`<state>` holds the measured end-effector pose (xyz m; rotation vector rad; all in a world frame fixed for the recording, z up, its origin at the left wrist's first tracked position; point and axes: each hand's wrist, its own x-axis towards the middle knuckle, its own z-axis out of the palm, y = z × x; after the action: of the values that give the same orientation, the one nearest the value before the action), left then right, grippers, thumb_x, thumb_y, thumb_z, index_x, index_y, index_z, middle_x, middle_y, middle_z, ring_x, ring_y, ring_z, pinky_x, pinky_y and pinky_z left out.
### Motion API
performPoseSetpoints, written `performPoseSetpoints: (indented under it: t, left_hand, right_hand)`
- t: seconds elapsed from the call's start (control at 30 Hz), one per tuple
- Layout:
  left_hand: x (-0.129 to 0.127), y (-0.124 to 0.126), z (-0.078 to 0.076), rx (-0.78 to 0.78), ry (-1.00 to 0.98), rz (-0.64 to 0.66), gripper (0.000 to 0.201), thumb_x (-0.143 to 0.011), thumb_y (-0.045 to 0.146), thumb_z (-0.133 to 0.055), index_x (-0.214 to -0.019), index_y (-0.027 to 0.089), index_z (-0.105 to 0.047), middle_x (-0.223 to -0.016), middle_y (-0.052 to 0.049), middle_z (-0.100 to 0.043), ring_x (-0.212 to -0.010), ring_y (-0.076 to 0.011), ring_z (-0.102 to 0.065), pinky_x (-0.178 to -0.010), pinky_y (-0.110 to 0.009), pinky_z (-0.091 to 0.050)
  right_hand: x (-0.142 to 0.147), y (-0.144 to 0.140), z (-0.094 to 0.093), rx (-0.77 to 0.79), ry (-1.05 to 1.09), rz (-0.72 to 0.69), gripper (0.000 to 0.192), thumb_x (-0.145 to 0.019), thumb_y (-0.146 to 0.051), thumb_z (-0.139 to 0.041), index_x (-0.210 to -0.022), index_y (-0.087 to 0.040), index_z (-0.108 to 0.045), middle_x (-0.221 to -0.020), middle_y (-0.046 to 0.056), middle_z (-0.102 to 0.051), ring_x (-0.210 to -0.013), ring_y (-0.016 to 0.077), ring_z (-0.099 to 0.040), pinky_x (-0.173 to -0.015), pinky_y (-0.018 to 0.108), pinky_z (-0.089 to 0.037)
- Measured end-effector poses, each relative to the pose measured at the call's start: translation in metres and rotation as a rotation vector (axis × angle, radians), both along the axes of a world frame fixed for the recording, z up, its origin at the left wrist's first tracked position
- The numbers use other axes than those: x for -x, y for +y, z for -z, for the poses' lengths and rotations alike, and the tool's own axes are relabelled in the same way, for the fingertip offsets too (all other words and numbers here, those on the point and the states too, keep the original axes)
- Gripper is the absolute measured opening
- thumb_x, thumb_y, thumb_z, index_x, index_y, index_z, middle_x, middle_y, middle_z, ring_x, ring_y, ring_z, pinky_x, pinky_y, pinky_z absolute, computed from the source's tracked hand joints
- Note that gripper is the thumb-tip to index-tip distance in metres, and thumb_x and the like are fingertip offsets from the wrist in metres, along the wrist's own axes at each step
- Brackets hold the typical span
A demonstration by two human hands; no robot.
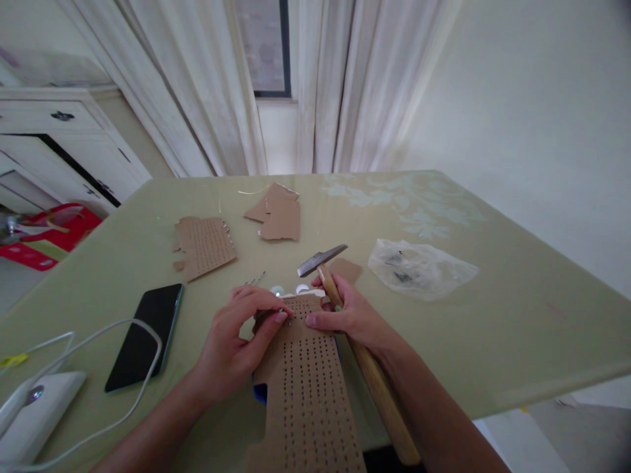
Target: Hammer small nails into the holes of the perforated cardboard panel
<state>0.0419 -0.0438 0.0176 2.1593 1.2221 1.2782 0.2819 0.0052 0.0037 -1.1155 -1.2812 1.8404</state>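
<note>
Step in hand, as I read it: setting a small nail in the perforated cardboard strip [308, 387] before a hammer strike. The strip lies at the near edge of the tabletop [493, 328], its near end overhanging toward the person.

Left hand [236, 348]: fingertips pinched together at the strip's far end, apparently on a small nail; the nail itself is too small to confirm. Right hand [345, 315]: closed around the hammer [323, 259] handle high up near the head, index finger also pressing the strip. The hammer head sits just beyond the strip and the handle runs back toward the near edge.

Next move would likely call for holding the nail upright, sliding the grip down the handle and a short tap clear of the left fingers.

Count, left to right:
- 1 white device with cable [34, 407], near-left corner
- 1 phone [145, 335], face up
- 1 other perforated cardboard piece [204, 246]
- plain cardboard scraps [279, 213], about 3, far centre
- 1 plastic bag [419, 266] with small dark parts, right side
</note>
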Motion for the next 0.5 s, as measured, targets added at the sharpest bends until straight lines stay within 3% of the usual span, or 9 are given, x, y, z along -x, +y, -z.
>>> performPoseSetpoints:
  t: [0.5]
  left_hand:
    - [0.0, 0.0004, 0.0017, 0.001, 0.017, 0.045, 0.015, -0.105, 0.017, -0.068, -0.106, 0.029, -0.076, -0.094, 0.005, -0.08, -0.087, -0.0157, -0.07, -0.09, -0.036, -0.046]
  right_hand:
    - [-0.0004, -0.0008, -0.0003, 0.009, 0.026, -0.02, 0.077, -0.061, -0.045, -0.105, -0.12, -0.024, -0.059, -0.085, -0.005, -0.061, -0.075, 0.0139, -0.054, -0.068, 0.028, -0.044]
